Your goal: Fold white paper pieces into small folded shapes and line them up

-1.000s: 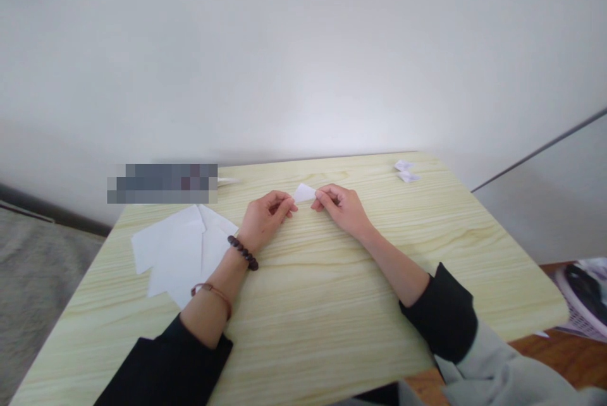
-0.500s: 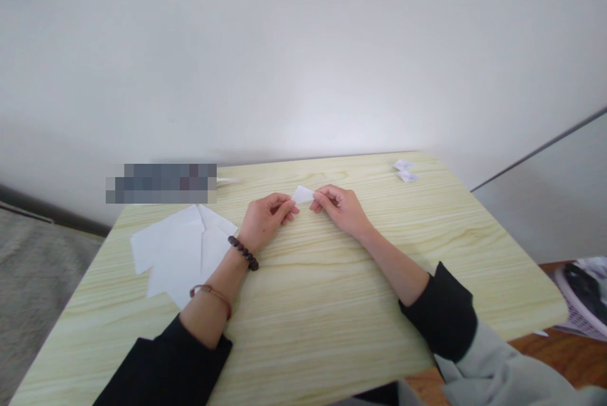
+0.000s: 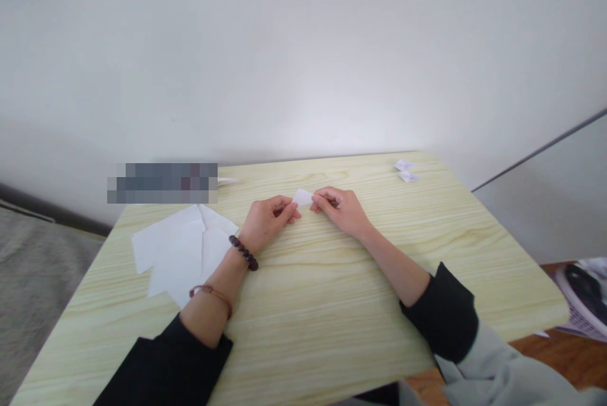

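A small folded piece of white paper [image 3: 302,196] is pinched between my two hands near the middle of the table. My left hand [image 3: 269,219] grips its left edge with thumb and fingers closed. On the opposite edge, the thumb and fingertips of my right hand [image 3: 340,210] are closed on the same paper. Loose white paper sheets [image 3: 177,251] lie overlapping to the left, beside my left wrist. Toward the back right rest two small folded paper pieces [image 3: 406,171]. The fingers partly hide the ends of the held paper.
The pale wood-grain table [image 3: 332,324] stands against a white wall [image 3: 303,52]. A blurred-out dark item [image 3: 164,183] lies at the table's back left. Beyond the right edge, a pink basket [image 3: 576,305] with dark and white contents stands low down.
Both hands stay pinched on the folded paper. The paper has tipped slightly and sits a touch lower; otherwise little differs.
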### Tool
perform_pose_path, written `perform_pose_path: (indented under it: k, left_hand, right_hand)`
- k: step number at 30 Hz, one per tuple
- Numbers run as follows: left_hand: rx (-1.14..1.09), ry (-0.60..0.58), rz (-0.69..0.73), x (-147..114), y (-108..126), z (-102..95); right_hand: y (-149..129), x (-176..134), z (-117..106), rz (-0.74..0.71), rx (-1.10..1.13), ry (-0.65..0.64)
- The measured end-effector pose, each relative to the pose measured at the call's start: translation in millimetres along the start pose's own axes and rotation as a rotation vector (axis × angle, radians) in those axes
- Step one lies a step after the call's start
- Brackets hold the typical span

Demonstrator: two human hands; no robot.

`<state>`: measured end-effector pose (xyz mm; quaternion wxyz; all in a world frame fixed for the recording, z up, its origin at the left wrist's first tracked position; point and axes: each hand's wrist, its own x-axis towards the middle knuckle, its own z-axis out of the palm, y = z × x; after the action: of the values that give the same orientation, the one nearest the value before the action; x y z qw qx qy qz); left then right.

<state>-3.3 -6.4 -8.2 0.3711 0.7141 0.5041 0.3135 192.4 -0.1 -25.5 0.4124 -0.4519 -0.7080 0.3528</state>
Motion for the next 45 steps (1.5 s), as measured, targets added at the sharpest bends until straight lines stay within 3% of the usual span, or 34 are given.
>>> perform_pose_path:
  k: [15,29,45]
  left_hand:
    - [-0.036,-0.001,-0.014,-0.3,1.9,-0.2]
    - [-0.146,0.004,-0.032,2.0,-4.1,2.1]
    - [-0.088,0.048,0.006,-1.5,4.4,3.1]
  right_hand:
    - [-1.9,-1.4,0.5,-0.037,-0.055,-0.072]
    - [0.7,0.6,0.8,0.026,0.061,0.049]
    - [-2.5,-0.4,-0.6,0.038,0.074,0.018]
